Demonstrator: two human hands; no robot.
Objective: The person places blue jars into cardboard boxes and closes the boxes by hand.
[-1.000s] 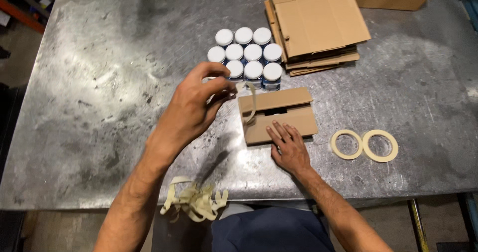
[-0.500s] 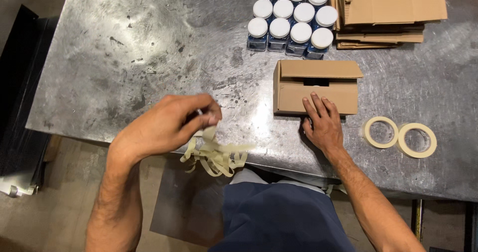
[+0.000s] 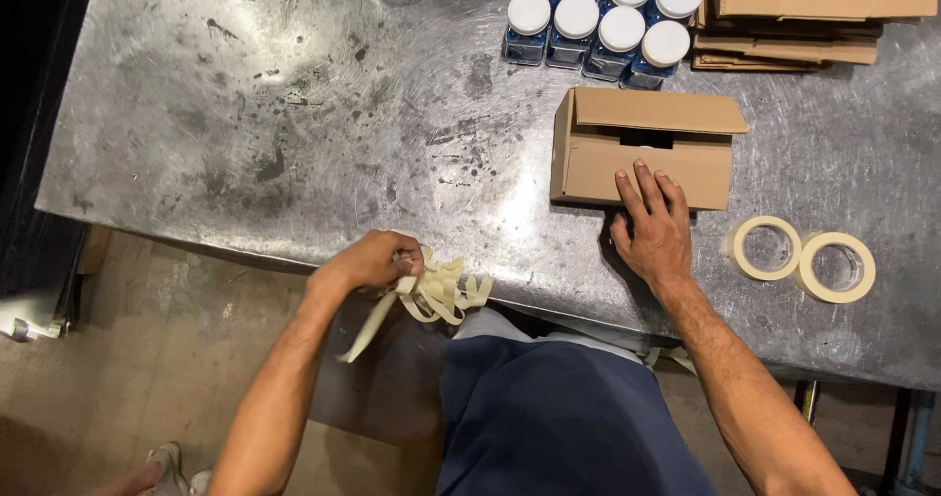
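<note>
Gripping tape strips [image 3: 436, 295] at the surface [image 3: 245, 114] edge, left hand [image 3: 377, 259]; right hand [image 3: 652, 223] rests open on cardboard box [image 3: 642, 158], at 3 o'clock.

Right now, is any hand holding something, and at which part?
The left hand pinches a strip in the bunch of used tape strips at the table edge, near its upper end. The right hand holds nothing; it rests flat on the cardboard box.

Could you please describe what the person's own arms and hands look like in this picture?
Both forearms are bare, with no sleeves in view. The left hand and right hand wear no gloves, and no rings, watch or bands show. The fingers are uncovered. A dark blue apron hangs at the waist.
</note>
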